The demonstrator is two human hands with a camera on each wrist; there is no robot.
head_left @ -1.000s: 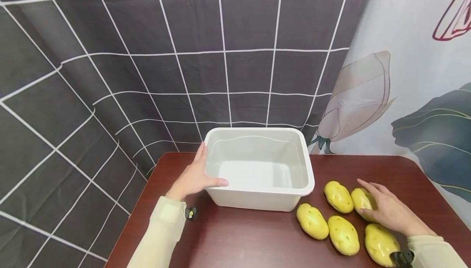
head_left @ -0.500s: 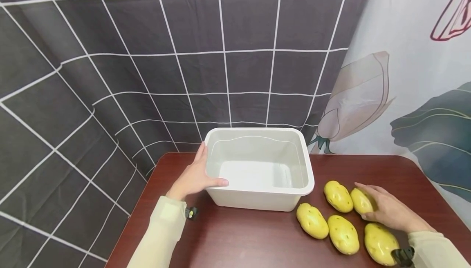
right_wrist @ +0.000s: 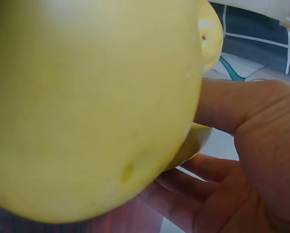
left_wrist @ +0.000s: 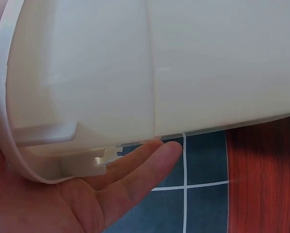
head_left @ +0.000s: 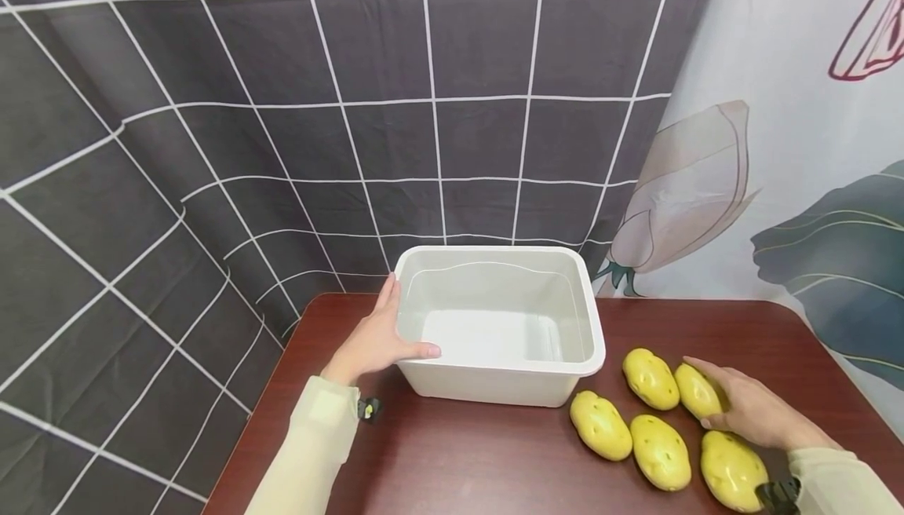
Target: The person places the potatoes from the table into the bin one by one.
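A white plastic bin (head_left: 494, 383) stands on the table, and nothing lies inside it. At its left front corner my left hand (head_left: 374, 342) holds the rim, thumb over the front edge and fingers along the outer left side. The left wrist view shows those fingers (left_wrist: 149, 170) under the bin's wall. On the right, my right hand (head_left: 752, 405) grips a yellow potato (head_left: 698, 391) between thumb and fingers; the potato is low at the table. Up close in the right wrist view, another potato (right_wrist: 96, 111) hides part of the held potato (right_wrist: 196, 141).
Other yellow potatoes lie around the right hand: one to its left (head_left: 650, 378), one beside the bin's right front corner (head_left: 600, 425), one at the front (head_left: 660, 452), one under the wrist (head_left: 733, 471). Behind the dark red table (head_left: 452, 460) hangs a grid-patterned curtain (head_left: 480, 138).
My right hand's fingers have come down and drawn in around the potato. The left hand stays on the bin; the bin and other potatoes have not moved.
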